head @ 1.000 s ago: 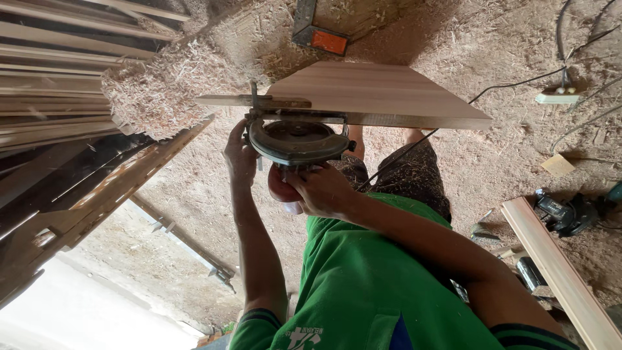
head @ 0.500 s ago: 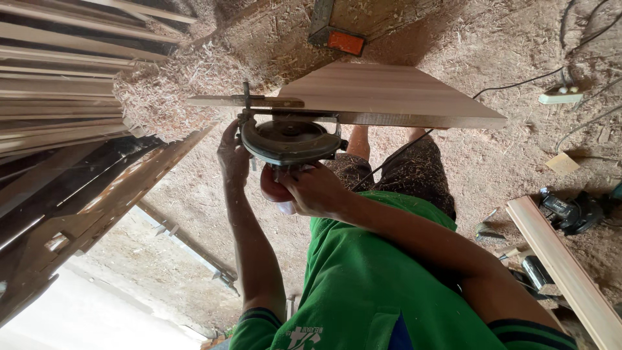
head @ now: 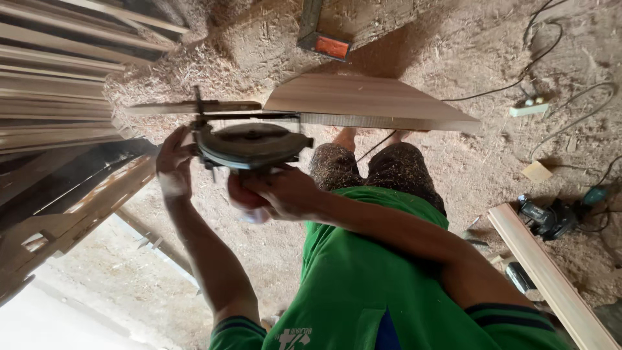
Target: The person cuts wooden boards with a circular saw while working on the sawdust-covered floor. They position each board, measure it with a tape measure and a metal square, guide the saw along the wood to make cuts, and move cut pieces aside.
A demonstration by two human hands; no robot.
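Observation:
A circular saw [head: 249, 146] sits at the near left edge of a pale wooden board [head: 369, 104] held above a sawdust floor. My right hand [head: 278, 194] is closed around the saw's reddish handle, beneath its round guard. At the saw's left side, my left hand [head: 175, 162] has its fingers against the guard's rim. A thin wooden strip [head: 194, 107] juts out to the left of the board. My green shirt [head: 363, 279] and my legs fill the lower middle.
Stacked wooden planks [head: 52, 84] line the left side. A long pale plank [head: 551, 279] lies at the lower right beside a dark power tool [head: 544, 217]. A power strip [head: 528, 110] with cables lies at the upper right, and an orange-ended frame [head: 330, 45] at the top.
The saw and both hands have moved left along the board's near edge. More of the thin strip now shows to the left.

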